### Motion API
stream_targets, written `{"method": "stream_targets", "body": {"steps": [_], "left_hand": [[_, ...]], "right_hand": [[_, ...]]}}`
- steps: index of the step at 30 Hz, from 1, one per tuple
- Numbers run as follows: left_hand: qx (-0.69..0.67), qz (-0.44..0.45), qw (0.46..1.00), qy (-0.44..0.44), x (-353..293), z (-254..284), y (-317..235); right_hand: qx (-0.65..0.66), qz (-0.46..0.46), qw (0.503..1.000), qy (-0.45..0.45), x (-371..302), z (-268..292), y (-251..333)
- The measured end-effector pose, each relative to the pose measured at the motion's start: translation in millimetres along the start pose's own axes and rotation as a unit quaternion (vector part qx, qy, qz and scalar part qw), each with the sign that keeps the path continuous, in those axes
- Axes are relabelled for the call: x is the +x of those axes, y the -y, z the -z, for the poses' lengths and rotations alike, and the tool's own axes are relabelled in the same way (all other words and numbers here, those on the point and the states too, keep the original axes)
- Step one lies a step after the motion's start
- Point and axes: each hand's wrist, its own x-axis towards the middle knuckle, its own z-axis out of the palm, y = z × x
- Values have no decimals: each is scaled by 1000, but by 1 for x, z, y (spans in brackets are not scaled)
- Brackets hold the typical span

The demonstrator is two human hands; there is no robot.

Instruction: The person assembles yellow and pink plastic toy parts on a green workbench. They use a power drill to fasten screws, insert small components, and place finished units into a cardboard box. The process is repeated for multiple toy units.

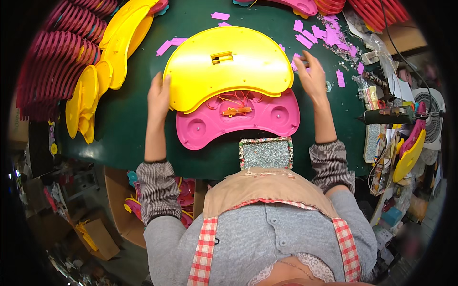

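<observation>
A toy assembly workshop: stacked plastic shells (57,62), a glue gun (386,115), cardboard boxes (121,209) by a green workbench (124,128).
</observation>
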Motion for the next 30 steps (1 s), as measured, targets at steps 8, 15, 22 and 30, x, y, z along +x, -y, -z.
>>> {"method": "stream_targets", "body": {"steps": [8, 15, 22, 30], "left_hand": [[279, -86, 956, -15, -98, -3, -59], [317, -26, 947, 52, -104, -22, -25], [346, 13, 936, 67, -22, -39, -38], [302, 29, 951, 60, -18, -51, -51]], "right_hand": [[122, -29, 991, 50, -94, 24, 42], [103, -101, 977, 156, -99, 11, 24], [-51, -77, 964, 248, -39, 4, 14], [-286, 41, 948, 136, 45, 8, -62]]}}
